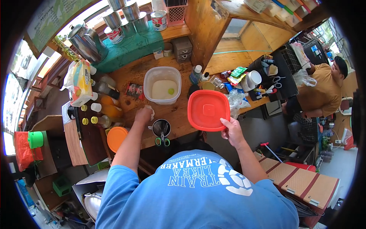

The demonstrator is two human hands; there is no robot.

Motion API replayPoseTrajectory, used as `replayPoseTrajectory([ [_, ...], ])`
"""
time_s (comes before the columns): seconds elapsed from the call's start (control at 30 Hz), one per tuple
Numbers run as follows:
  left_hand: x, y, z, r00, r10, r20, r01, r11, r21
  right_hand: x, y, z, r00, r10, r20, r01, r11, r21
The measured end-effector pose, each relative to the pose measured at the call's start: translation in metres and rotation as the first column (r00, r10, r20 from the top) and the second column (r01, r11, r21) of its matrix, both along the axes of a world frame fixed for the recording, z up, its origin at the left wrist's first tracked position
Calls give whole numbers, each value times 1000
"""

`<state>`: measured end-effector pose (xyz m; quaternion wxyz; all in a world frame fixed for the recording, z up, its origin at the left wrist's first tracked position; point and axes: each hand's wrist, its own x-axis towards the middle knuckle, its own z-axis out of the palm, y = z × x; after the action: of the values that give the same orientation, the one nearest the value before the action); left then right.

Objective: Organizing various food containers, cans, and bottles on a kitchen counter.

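My right hand [234,132] grips a red square plastic lid [204,118] by its near right corner, holding it up over the table's front edge. On the wooden tabletop, my left hand [143,116] presses a crumpled white tissue or cloth [153,112]. Beyond the hands stands an uncovered clear plastic tub [147,86]. Inside it are a pale, whitish content [160,88] and a small green round piece [171,91]. Just right of my left hand is a metal mug [154,126] with green-handled scissors [162,140] in it.
Bottles [104,110] and a tissue pack [81,83] crowd the left side. A red-black packet [135,91] lies left of the tub. Stacked cans [113,20] and a metal pitcher [85,43] stand behind. Jars and packets [238,75] fill the right. A person [320,88] is farther right.
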<state>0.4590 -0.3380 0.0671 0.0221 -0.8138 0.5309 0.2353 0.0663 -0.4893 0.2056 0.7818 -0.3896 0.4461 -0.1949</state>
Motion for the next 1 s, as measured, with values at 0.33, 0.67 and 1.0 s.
replayPoseTrajectory([
  [0.33,-53,-25,217,933,258,250,-135,897,-422,-1,6,9,994,105,30,-99,983,-154],
  [0.67,-170,-73,202,906,93,412,224,722,-655,16,19,45,958,264,108,-220,925,-311],
  [1.0,-178,-96,187,992,-4,126,105,582,-806,-2,-5,49,901,396,179,-305,870,-386],
])
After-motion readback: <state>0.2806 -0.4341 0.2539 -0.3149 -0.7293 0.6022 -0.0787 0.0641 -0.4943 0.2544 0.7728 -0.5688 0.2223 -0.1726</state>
